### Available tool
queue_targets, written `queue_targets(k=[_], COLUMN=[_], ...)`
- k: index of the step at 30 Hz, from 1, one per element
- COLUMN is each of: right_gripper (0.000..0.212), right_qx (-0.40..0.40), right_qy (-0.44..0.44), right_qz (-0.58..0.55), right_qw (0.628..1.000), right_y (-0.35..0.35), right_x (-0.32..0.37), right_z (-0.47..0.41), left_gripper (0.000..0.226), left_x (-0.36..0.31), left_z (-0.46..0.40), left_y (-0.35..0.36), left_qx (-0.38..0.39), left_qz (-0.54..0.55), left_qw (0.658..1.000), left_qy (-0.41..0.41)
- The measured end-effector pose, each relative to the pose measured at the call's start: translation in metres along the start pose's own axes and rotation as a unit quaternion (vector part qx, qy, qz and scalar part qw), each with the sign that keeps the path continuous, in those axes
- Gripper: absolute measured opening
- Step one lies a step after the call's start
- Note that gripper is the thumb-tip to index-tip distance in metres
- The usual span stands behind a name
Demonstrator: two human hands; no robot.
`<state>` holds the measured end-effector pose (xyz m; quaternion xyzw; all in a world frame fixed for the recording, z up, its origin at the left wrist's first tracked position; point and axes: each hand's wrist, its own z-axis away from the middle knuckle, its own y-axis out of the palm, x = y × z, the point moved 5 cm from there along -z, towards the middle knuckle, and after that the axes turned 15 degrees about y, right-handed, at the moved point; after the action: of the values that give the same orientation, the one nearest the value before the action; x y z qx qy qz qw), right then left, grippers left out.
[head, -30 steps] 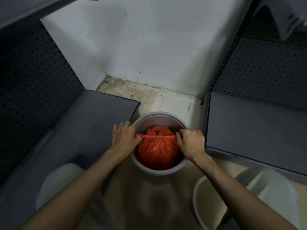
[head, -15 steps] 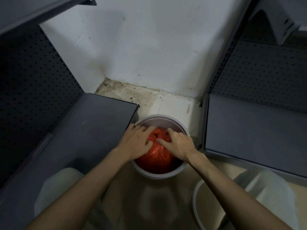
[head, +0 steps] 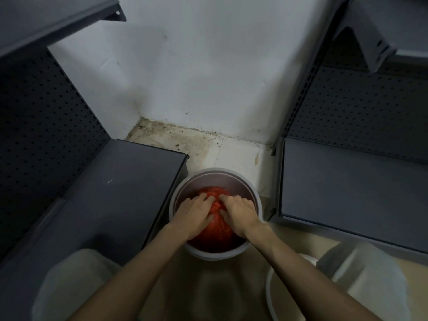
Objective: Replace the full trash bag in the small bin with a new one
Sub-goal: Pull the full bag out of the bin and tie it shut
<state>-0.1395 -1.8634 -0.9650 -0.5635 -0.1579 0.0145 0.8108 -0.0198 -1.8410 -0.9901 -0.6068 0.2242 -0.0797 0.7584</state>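
Red plastic fills the small bin (head: pixel 251 188) on the floor between two grey shelves: the full trash bag (head: pixel 216 230) sits inside while the left hand (head: pixel 194 214) and right hand (head: pixel 239 213) pinch its gathered neck at the top, likely knotting it shut before lifting.

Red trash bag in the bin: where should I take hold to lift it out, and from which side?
Grip the gathered neck at the top centre of the red trash bag, where the left hand and right hand now meet. Come straight down from above: the round bin walls it in all round, so only the top is reachable.
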Motion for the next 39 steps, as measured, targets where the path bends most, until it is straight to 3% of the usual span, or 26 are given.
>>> queue_targets(k=[17,39], right_gripper=[0.030,0.020], right_qx=[-0.031,-0.146], right_qy=[0.026,-0.081], right_qz=[-0.067,-0.095], right_qw=[0.997,0.981], right_y=[-0.011,-0.113], right_x=[0.003,0.015], right_z=[0.008,-0.006], left_gripper=[0.027,0.021], left_x=[-0.007,-0.016], left_z=[0.003,-0.002], left_y=[-0.020,-0.143], left_qx=[-0.051,-0.142], left_qz=[0.080,0.065], left_qw=[0.995,0.988], left_qy=[-0.022,-0.011])
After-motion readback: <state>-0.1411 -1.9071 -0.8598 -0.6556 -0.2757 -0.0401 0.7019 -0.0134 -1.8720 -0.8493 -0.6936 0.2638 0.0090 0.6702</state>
